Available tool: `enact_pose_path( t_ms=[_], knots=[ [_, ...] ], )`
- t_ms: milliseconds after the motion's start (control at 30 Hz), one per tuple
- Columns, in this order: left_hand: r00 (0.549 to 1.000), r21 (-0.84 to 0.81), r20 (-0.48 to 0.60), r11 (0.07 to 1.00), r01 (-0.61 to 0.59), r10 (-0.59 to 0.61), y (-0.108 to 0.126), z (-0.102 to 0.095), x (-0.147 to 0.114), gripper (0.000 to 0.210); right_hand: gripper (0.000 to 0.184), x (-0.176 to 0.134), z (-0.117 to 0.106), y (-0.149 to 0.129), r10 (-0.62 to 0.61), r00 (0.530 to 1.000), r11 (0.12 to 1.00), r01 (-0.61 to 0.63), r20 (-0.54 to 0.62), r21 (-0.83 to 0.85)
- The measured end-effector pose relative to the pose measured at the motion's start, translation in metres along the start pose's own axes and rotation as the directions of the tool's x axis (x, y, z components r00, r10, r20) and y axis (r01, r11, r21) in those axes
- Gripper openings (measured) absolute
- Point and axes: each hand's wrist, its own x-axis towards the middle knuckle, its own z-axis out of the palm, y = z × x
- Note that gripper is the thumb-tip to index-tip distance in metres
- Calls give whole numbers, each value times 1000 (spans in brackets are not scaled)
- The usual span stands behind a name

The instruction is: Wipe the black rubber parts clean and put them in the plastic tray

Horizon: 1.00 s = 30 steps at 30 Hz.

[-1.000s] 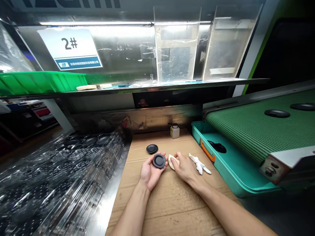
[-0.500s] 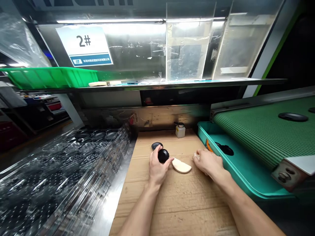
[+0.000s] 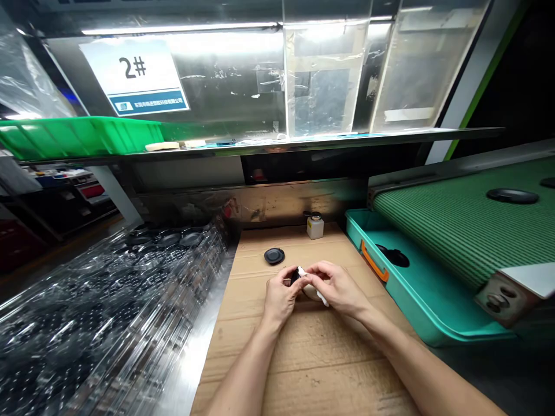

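My left hand (image 3: 281, 294) is closed on a small round black part (image 3: 295, 275), tilted up above the cardboard. Against that part my right hand (image 3: 338, 288) pinches a white cloth (image 3: 322, 299), whose lower end hangs below the fingers. Beneath both hands lies a cream half-round pad (image 3: 310, 293), mostly hidden by them. A second round black part (image 3: 274, 256) rests flat on the cardboard (image 3: 303, 358), beyond my left hand.
A small white bottle (image 3: 315, 226) with a black top stands at the cardboard's far edge. To the right are a teal bin (image 3: 451, 312) with black parts inside and a green conveyor belt (image 3: 468, 214). Clear plastic trays (image 3: 130, 300) of black parts are stacked on the left.
My right hand has come left from beside the teal bin, bringing the white cloth to the black part. My left hand still holds that part, now turned more edge-on.
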Motion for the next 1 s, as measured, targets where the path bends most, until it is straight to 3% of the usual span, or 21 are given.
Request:
enact_pose_path(
  t_ms=[100, 300, 433, 533, 600, 700, 833, 1000],
  knots=[
    [999, 37, -1, 998, 47, -47, -1, -1, 0, 48, 24, -2, 3, 5, -63, 997, 992, 57, -47, -115],
    [995, -143, 78, 987, 73, -62, 11, 13, -10, 42, 25, 2, 1, 26, -34, 999, 938, 17, -42, -347],
    [983, -395, 22, 902, 176, -183, 21, 21, -11, 54, 23, 5, 2, 32, -4, 985, 961, -44, -171, -274],
    [956, -554, 59, 787, 272, -289, 21, 17, -8, 50, 22, 3, 8, 22, -6, 971, 989, -30, -241, -146],
    [941, -629, 111, 710, 316, -321, 18, 14, -7, 41, 21, -1, 13, 14, -27, 974, 996, 6, -223, -94],
    [923, -679, 192, 634, 371, -334, 13, 15, -9, 34, 18, -6, 23, 8, -65, 982, 986, 36, -176, -164],
    [937, -635, 193, 691, 345, -291, 11, 27, -14, 31, 19, -8, 34, 8, -54, 985, 962, 7, -162, -274],
    [935, -619, 161, 705, 344, -315, 14, 28, -14, 32, 16, -9, 35, 4, -160, 987, 943, 158, 17, -293]
  ],
)
